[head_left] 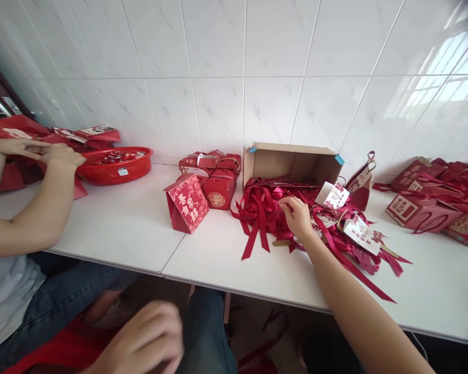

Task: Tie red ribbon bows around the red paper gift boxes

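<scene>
My right hand [297, 217] reaches across the table into a heap of dark red ribbons [263, 200]. Its fingers are pinched together at the ribbon, and the fingertips are partly hidden. The heap spills from a cardboard box [294, 162] lying on its side, its opening toward me. White tags with red edging [362, 235] lie among the ribbons on the right. My left hand [144, 340] hangs low before the table, blurred, with curled fingers and nothing visible in it. Nearest to it on the table stands a red gift box [187, 203] with a peaked top.
Several small red boxes [220, 189] stand behind the peaked one. More red gift boxes [423, 210] sit at the right. On the left, a red basin [119, 174] holds small wrapped pieces. A co-worker's hands [54, 153] work beside it. Tiled wall [218, 47] closes off the back.
</scene>
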Motion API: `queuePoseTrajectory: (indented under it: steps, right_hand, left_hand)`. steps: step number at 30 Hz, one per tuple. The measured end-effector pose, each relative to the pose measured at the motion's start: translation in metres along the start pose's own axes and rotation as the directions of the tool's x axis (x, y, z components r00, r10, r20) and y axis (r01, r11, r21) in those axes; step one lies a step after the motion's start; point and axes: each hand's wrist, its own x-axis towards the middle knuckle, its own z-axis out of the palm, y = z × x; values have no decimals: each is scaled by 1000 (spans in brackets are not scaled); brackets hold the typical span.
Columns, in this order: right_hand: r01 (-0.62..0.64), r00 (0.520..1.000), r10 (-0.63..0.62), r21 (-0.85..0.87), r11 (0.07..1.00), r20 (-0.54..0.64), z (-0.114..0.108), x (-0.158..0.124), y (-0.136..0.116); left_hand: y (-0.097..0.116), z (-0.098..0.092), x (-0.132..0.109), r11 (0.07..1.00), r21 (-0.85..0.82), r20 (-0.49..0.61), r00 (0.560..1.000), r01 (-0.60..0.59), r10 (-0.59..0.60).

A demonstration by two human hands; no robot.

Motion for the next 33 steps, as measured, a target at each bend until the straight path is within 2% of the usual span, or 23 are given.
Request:
queuePoseTrajectory:
  steps: [2,3,4,5,6,8,11,14,19,28,33]
  right_hand:
    - [-11,1000,11,16,1000,1,0,0,0]
    - [-17,1000,17,25,1000,3,0,1,0]
    - [-23,1000,23,36,999,8,1,1,0]
    - [-28,1000,27,47,998,15,1,1,0]
    - [-33,999,31,61,998,24,2,2,0]
    - [-43,998,39,92,995,48,4,2,-1]
    - [-72,995,60,146,987,84,7,2,0]
    - [-111,986,79,217,970,148,10,1,-1]
    - [-202,955,106,348,916,275,14,0,-6]
    - [-385,900,196,499,776,391,9,0,-18]
    - [-444,881,231,554,705,412,8,2,-23]
  left_hand:
    - [-21,25,45,978,-194,12,997,-74,77]
    - [-34,40,72,968,-251,7,999,-31,34]
    - [-49,57,100,941,-332,20,998,60,-56]
    - [-63,75,127,872,-456,28,982,178,-186]
    - [-77,94,152,749,-590,58,941,302,-334]
    - [-98,131,189,660,-653,87,903,370,-420]
    - [-107,177,208,543,-727,156,872,419,-464]
    - [-97,202,198,479,-771,222,882,420,-416]
    - [-84,209,181,459,-795,246,903,395,-352]
    - [-87,203,187,554,-771,145,934,314,-327]
    - [-87,195,188,588,-753,121,941,294,-315]
